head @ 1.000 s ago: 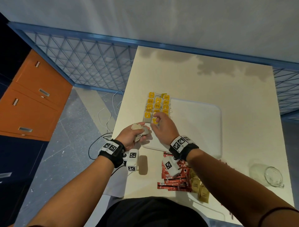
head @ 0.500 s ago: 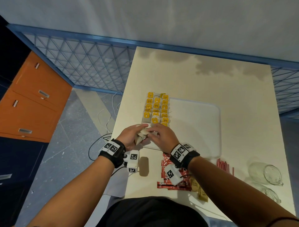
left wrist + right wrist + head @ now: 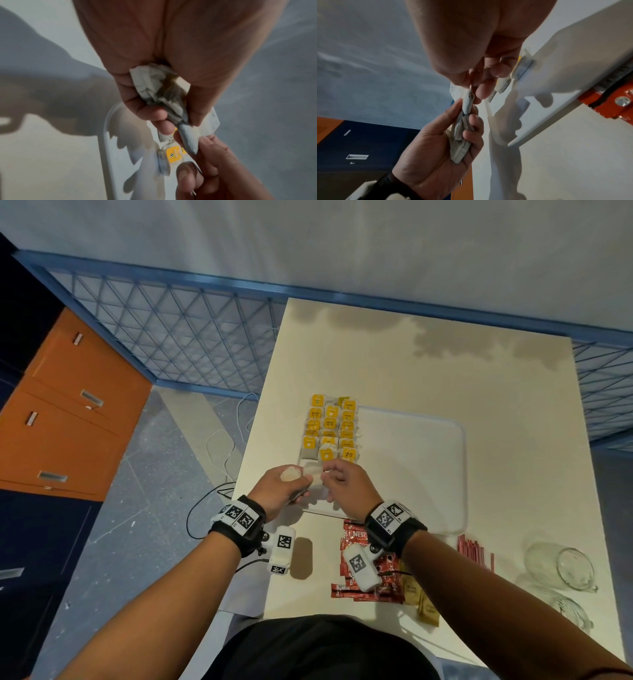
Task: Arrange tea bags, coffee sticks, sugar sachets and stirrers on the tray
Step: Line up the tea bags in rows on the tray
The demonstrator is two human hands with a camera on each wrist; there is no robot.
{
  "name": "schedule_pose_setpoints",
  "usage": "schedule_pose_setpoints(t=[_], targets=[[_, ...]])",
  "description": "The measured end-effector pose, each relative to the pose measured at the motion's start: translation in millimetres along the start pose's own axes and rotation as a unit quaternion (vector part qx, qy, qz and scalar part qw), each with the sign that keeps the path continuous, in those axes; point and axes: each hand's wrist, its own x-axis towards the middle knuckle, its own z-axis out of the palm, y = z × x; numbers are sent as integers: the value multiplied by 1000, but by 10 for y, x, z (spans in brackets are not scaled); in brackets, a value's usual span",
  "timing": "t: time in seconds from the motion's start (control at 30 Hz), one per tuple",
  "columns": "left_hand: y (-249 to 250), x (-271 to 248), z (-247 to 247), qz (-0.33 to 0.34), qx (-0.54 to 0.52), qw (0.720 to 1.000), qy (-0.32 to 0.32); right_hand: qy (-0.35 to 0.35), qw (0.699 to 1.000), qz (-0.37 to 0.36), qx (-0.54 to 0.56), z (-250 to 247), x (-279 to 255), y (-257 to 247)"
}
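Tea bags [image 3: 330,429] lie on the tray's [image 3: 428,474] left side; coffee sticks [image 3: 356,587] before it.

Right wrist view. The right hand [image 3: 476,44] fills the upper centre, its fingers [image 3: 482,90] pinching the top of a pale tea bag [image 3: 468,101] – the same bag is touched from below by the left hand [image 3: 436,146], whose curled fingers hold a small bundle of further tea bags [image 3: 459,146] against the palm. Behind, the white tray [image 3: 559,75] lies on the cream desk [image 3: 573,155]; two yellow-tagged tea bags [image 3: 522,67] rest at the tray's edge. Red coffee sticks [image 3: 611,106] show at far right, just beside the tray
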Motion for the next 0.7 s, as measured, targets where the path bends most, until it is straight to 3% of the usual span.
schedule_pose_setpoints(t=[0.17, 0.3, 0.53, 0.7], targets=[[-4, -5, -15, 14, 37, 999, 9, -21, 999, 5, 24, -9, 51, -28], [24, -12, -10, 14, 32, 999, 1, -30, 998, -32, -44, -27, 108, 9], [36, -41, -87, -28, -112, 993, 26, 27, 988, -55, -144, -48, 369, -100], [28, -84, -171, -33, -189, 980, 42, 16, 973, -53, -224, 80, 534, -167]])
